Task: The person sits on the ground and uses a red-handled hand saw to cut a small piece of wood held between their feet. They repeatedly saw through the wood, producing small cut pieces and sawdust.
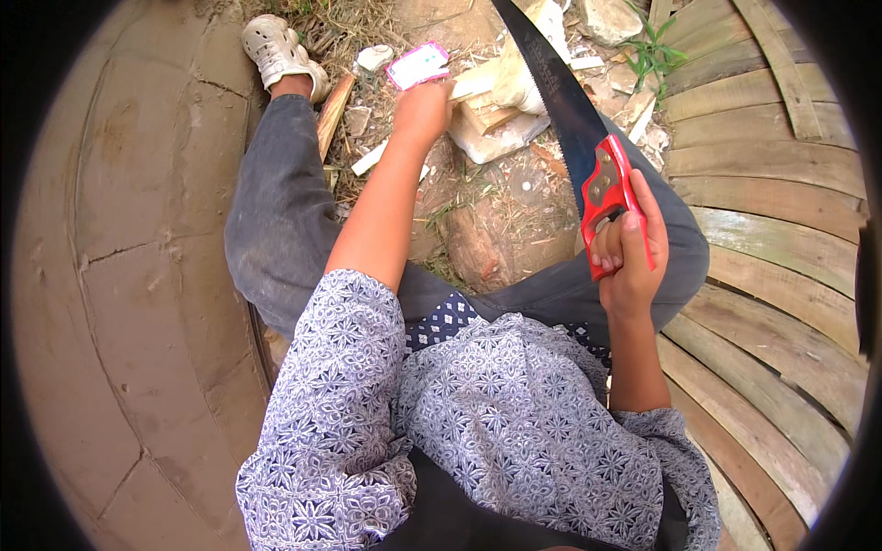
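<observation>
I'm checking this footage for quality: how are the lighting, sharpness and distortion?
Head view throughout: soft light, no obvious harsh shadows; the wooden slats curve, likely from fisheye distortion, and the picture's corners are black; the red-handled saw looks fairly sharp, without obvious motion blur.

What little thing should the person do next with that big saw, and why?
Maybe bring the saw leftward to the pale wood: the right hand grips its red handle, its teeth face that way, and the left hand seems to steady the wood's near end.
</observation>
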Demonstrator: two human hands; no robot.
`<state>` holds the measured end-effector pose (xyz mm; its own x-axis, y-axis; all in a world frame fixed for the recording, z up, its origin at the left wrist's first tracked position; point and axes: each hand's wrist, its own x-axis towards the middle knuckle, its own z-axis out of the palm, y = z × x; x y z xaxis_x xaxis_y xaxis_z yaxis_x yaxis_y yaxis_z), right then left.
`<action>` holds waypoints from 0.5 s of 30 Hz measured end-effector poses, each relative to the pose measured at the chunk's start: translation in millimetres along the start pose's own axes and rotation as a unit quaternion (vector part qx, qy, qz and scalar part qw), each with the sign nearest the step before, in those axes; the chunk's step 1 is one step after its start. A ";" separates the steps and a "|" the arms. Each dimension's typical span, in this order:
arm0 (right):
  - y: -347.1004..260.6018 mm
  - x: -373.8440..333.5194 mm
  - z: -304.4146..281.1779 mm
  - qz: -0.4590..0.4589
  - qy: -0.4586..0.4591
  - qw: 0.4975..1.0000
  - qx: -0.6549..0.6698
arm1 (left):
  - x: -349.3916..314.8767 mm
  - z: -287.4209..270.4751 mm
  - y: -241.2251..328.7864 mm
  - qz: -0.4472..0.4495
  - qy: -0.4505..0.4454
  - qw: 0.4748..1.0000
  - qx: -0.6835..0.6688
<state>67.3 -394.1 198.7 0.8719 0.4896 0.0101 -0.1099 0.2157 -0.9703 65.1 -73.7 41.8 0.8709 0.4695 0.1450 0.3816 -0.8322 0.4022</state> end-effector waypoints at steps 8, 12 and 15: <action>-20.6 -23.8 14.6 -0.011 -0.032 0.999 0.010 | -3.2 5.4 -9.0 0.014 -0.026 0.998 0.058; -31.0 -30.0 14.5 -0.038 -0.042 0.998 0.010 | -6.9 -17.7 -19.4 -0.011 -0.071 0.994 0.083; -28.5 -31.8 18.7 -0.042 -0.053 0.997 0.029 | -17.7 -37.4 -57.1 -0.019 -0.073 0.997 0.032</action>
<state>33.7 -400.0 230.5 0.8237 0.5545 0.1186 -0.0691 0.3057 -0.9496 16.3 -23.5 50.1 0.8898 0.4563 -0.0045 0.4295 -0.8340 0.3463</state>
